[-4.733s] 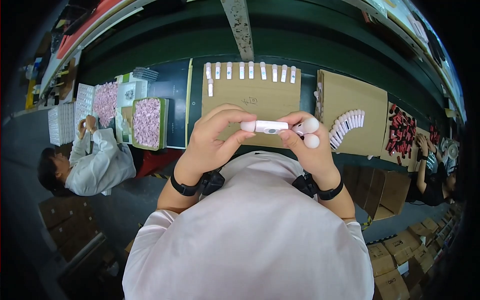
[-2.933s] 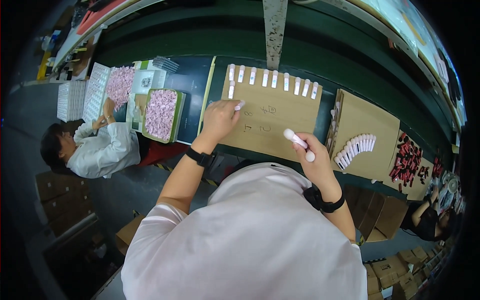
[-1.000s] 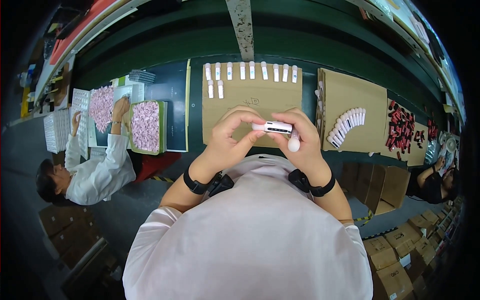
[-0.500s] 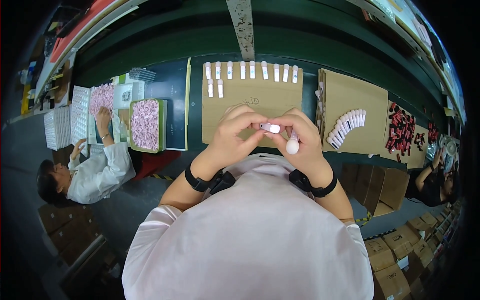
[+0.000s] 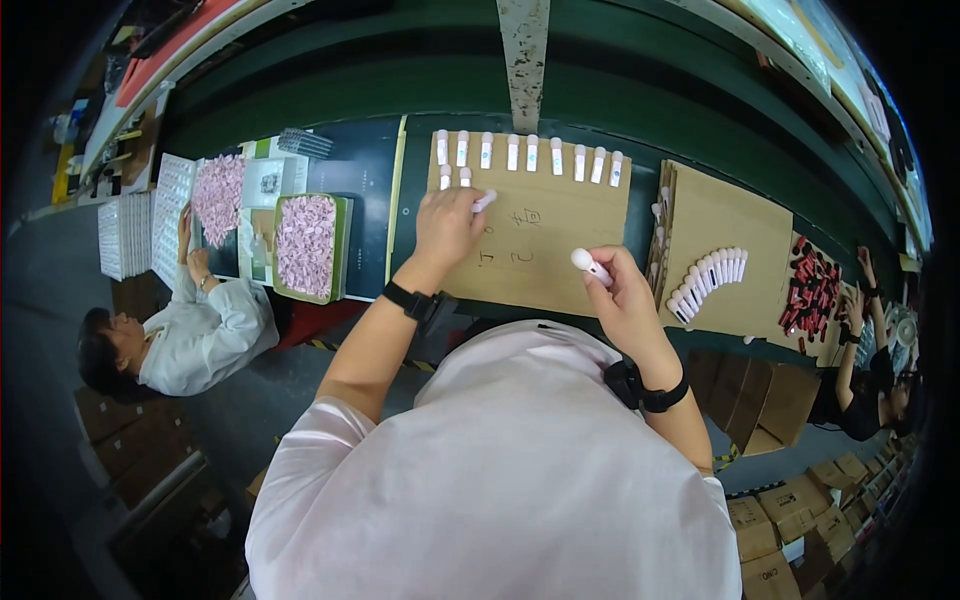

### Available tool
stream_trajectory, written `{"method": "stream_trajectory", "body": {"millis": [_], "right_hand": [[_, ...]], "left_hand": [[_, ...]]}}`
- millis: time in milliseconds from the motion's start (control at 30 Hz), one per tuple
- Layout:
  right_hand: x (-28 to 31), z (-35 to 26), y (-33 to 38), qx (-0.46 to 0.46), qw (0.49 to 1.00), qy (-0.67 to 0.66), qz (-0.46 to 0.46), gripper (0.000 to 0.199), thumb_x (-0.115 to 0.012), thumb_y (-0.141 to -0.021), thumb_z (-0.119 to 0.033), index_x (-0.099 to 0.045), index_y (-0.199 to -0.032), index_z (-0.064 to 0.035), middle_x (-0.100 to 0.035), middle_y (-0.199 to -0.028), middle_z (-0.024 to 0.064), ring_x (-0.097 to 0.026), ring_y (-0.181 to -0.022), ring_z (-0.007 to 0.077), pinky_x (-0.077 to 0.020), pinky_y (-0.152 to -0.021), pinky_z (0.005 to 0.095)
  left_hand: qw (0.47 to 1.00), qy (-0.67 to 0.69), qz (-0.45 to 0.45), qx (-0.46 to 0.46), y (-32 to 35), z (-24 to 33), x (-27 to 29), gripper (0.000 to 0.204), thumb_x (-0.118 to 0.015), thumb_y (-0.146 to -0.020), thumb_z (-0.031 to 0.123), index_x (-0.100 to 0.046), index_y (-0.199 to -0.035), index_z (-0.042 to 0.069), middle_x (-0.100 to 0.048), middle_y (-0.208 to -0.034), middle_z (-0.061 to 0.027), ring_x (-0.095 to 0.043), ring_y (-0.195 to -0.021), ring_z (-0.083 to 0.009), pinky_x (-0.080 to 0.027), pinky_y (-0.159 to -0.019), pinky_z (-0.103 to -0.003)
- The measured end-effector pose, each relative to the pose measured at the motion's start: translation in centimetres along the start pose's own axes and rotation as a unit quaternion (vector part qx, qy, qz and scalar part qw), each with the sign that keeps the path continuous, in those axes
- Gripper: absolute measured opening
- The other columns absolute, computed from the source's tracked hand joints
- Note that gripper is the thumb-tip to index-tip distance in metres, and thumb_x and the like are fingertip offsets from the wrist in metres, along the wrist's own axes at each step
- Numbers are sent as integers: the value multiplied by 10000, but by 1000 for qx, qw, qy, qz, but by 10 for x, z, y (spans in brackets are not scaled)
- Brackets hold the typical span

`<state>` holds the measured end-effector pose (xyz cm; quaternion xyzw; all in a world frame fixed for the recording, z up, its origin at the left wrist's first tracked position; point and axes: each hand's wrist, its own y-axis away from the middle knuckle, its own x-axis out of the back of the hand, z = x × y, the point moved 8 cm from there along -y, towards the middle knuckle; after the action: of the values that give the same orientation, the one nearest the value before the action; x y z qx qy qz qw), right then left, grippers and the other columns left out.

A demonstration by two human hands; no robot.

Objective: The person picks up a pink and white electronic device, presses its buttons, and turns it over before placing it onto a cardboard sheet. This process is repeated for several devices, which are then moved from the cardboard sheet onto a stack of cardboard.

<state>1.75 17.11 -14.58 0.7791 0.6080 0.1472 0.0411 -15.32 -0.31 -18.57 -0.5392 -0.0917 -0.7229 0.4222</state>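
Observation:
My left hand [image 5: 448, 228] is over the upper left part of a cardboard sheet [image 5: 560, 240], its fingers closed on a small pale pink stick [image 5: 484, 201]. Just beyond it are two white-labelled pink sticks [image 5: 465, 177], partly hidden by the hand. A row of several similar sticks [image 5: 532, 153] with rounded pale tops lies along the sheet's far edge. Over the right part of the sheet, my right hand [image 5: 627, 300] grips a pale pink stick with a round, ball-like head [image 5: 583, 259], which points toward the upper left.
To the right, a second cardboard sheet [image 5: 730, 215] bears a fan of pink sticks [image 5: 705, 280]; red and black pieces [image 5: 810, 285] lie beyond. At left stand a green tray [image 5: 345, 215] of small pink parts and a co-worker [image 5: 205, 335]. Another person [image 5: 868, 385] works far right.
My hands were together over the near part of the sheet. The left has moved away and up-left with a stick; the right has drawn slightly right, still gripping its round-headed stick.

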Motion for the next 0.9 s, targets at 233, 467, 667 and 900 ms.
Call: {"method": "stream_trajectory", "body": {"millis": [233, 467, 667, 900], "right_hand": [[2, -8, -3, 5, 1000, 19, 16, 185, -623, -924, -27, -580, -1103, -7, -554, -904, -13, -478, -797, 51, -406, -687, 193], [6, -3, -5, -18, 1000, 4, 24, 193, -642, -918, -39, -602, -1103, -2, -569, -911, -15, -488, -798, 51, -412, -692, 194], [7, -4, -8, 12, 999, 1, 35, 203, -621, -927, -31, -614, -1126, 8, -605, -939, 11, -531, -825, 64, -426, -710, 201], [5, -44, -7, 83, 996, 42, -2, 201, -531, -981, -65, -618, -1145, 12, -617, -981, 41, -571, -859, 103, -448, -753, 235]], "left_hand": [[996, -78, -14, -33, -14, -24, -38, 224, -717, -730, 114, -649, -943, 102, -625, -930, -36, -590, -903, -233, -419, -801, -389], [997, -61, -13, -46, 11, -21, -44, 291, -730, -726, 124, -666, -1010, 111, -612, -1004, -32, -576, -947, -228, -407, -826, -392], [998, -49, -15, -29, 9, -26, -45, 319, -737, -727, 130, -675, -1038, 106, -605, -1026, -48, -569, -972, -232, -412, -820, -394], [984, 173, -3, 33, -14, 23, 1, 304, -725, -754, 85, -675, -1053, 82, -610, -1049, -76, -595, -964, -268, -443, -854, -390]]}}
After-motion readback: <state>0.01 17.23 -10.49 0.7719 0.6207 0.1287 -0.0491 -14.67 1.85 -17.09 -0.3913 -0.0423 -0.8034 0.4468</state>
